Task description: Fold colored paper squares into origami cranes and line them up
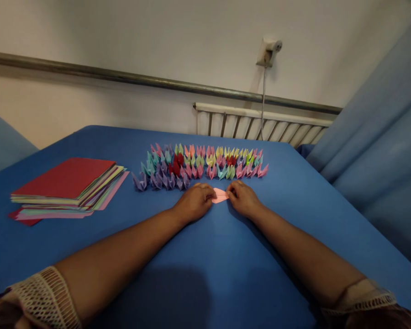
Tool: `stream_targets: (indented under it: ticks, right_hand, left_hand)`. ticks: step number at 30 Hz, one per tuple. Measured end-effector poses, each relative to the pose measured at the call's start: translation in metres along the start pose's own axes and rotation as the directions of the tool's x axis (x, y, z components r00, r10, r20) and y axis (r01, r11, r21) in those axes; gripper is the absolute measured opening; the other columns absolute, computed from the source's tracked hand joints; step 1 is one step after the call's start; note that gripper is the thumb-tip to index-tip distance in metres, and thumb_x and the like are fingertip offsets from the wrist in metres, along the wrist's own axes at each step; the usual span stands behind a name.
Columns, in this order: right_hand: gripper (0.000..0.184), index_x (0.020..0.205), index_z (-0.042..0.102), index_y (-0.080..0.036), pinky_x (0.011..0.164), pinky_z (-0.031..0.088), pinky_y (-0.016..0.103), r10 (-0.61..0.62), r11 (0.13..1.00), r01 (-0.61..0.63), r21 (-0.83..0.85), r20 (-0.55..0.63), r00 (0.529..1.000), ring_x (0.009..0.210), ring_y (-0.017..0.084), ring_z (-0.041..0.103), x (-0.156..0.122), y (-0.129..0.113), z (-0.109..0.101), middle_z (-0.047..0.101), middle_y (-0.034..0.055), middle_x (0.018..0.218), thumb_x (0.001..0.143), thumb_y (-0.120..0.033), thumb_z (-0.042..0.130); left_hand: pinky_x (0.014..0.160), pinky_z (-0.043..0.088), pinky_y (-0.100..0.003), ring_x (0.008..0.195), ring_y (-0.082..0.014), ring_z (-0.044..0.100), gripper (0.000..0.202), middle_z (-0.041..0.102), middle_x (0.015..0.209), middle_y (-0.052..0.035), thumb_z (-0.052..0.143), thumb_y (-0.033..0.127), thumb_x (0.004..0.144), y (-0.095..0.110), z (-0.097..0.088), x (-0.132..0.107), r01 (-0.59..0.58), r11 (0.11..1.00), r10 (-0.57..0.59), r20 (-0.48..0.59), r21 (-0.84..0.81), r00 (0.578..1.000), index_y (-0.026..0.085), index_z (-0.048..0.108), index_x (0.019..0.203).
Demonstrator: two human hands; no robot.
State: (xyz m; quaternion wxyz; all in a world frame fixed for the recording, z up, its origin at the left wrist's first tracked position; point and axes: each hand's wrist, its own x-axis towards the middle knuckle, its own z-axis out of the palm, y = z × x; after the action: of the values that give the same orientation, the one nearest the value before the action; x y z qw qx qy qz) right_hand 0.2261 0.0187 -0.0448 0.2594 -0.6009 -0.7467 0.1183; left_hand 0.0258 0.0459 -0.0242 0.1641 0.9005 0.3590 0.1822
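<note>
A small folded piece of pink origami paper (220, 195) lies between my two hands, low over the blue surface. My left hand (196, 201) pinches its left end, with the fingertips partly covering the paper. At the right end, the thumb and fingers of my right hand (242, 197) are closed on its narrow tip. Just beyond the hands, rows of folded paper cranes (192, 161) stand in purple, teal, red, pink, yellow and green.
To the left sits a stack of coloured paper sheets (68, 177), red on top, on the blue-covered table (123, 256). Behind it are a wall rail (123, 75), a white slatted frame (233, 108) and a socket with a cord (267, 52). A blue curtain (380, 151) hangs at right.
</note>
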Motion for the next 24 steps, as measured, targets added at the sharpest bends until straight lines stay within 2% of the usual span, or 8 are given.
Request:
stream_targets:
  ticks: [3,6,9,11,12,17,20,24]
  right_hand:
    - [0.008,0.089,0.062,-0.019,0.078,0.041,0.03,-0.109,0.994,0.11,0.003,-0.072,0.991,0.087,0.019,0.054,-0.003,-0.008,0.002,0.06,0.0057,0.089,0.088,-0.024,0.056]
    - [0.009,0.091,0.064,-0.02,0.079,0.042,0.031,-0.207,0.978,0.208,0.018,-0.043,0.977,0.088,0.019,0.054,-0.003,-0.013,0.004,0.06,0.0057,0.09,0.089,-0.025,0.057]
    - [0.007,0.081,0.063,-0.018,0.075,0.042,0.03,-0.158,0.987,0.157,0.046,0.024,0.987,0.081,0.017,0.054,0.0,-0.014,0.008,0.058,0.0033,0.082,0.087,-0.021,0.059]
    - [0.006,0.082,0.063,-0.017,0.074,0.043,0.029,-0.096,0.994,0.094,0.056,0.031,0.995,0.079,0.017,0.055,0.001,-0.013,0.009,0.058,0.0036,0.084,0.085,-0.019,0.059]
    - [0.006,0.087,0.064,-0.017,0.075,0.044,0.03,-0.076,0.996,0.075,0.057,0.019,0.997,0.082,0.017,0.055,0.002,-0.013,0.01,0.058,0.0046,0.088,0.084,-0.019,0.059]
    - [0.034,0.116,0.061,-0.018,0.095,0.04,0.036,-0.095,0.994,0.096,0.05,-0.019,0.995,0.11,0.022,0.051,0.003,-0.009,0.013,0.056,0.0096,0.117,0.081,-0.019,0.061]
    - [0.034,0.114,0.062,-0.019,0.096,0.039,0.038,-0.1,0.992,0.099,0.073,0.008,0.995,0.111,0.022,0.05,0.005,-0.006,0.015,0.057,0.0084,0.119,0.08,-0.018,0.061]
    - [0.026,0.105,0.063,-0.02,0.091,0.041,0.037,-0.089,0.987,0.089,0.133,-0.01,0.996,0.104,0.02,0.053,0.007,-0.005,0.016,0.061,0.0056,0.108,0.079,-0.018,0.063]
  left_hand:
    - [0.083,0.046,-0.033,0.088,-0.02,0.059,0.016,0.068,0.091,-0.0047,0.057,0.018,0.08,0.003,-0.002,0.0,0.016,1.0,-0.016,-0.01,-0.019,1.0,0.018,0.07,0.088]
    - [0.08,0.045,-0.031,0.084,-0.0187,0.059,0.013,0.067,0.086,-0.0035,0.057,0.023,0.083,0.003,-0.003,0.002,0.033,0.998,-0.033,0.001,-0.047,0.999,0.019,0.069,0.081]
    - [0.077,0.045,-0.031,0.082,-0.0187,0.059,0.012,0.066,0.083,-0.0032,0.056,0.02,0.082,0.0,-0.001,0.003,0.078,0.996,-0.079,-0.016,-0.04,0.997,0.018,0.067,0.078]
    - [0.077,0.045,-0.032,0.085,-0.0201,0.059,0.011,0.066,0.086,-0.0048,0.056,0.018,0.082,-0.003,0.001,0.004,0.105,0.994,-0.106,-0.042,-0.028,0.993,0.017,0.067,0.082]
    - [0.08,0.045,-0.033,0.088,-0.021,0.058,0.012,0.066,0.09,-0.0057,0.057,0.018,0.081,-0.004,0.002,0.005,0.111,0.994,-0.112,-0.058,-0.021,0.992,0.017,0.067,0.087]
    - [0.096,0.04,-0.039,0.107,-0.0247,0.054,0.032,0.063,0.117,-0.0083,0.059,0.02,0.081,-0.007,0.005,0.006,0.084,0.996,-0.081,-0.092,0.039,0.993,0.018,0.064,0.112]
    - [0.097,0.04,-0.04,0.107,-0.0251,0.054,0.029,0.063,0.118,-0.009,0.057,0.02,0.082,-0.008,0.006,0.005,0.064,0.997,-0.06,-0.076,0.051,0.995,0.016,0.066,0.109]
    - [0.093,0.041,-0.038,0.102,-0.0237,0.055,0.024,0.065,0.11,-0.0072,0.058,0.02,0.081,-0.009,0.008,0.006,0.068,0.997,-0.066,-0.099,0.022,0.993,0.017,0.065,0.104]
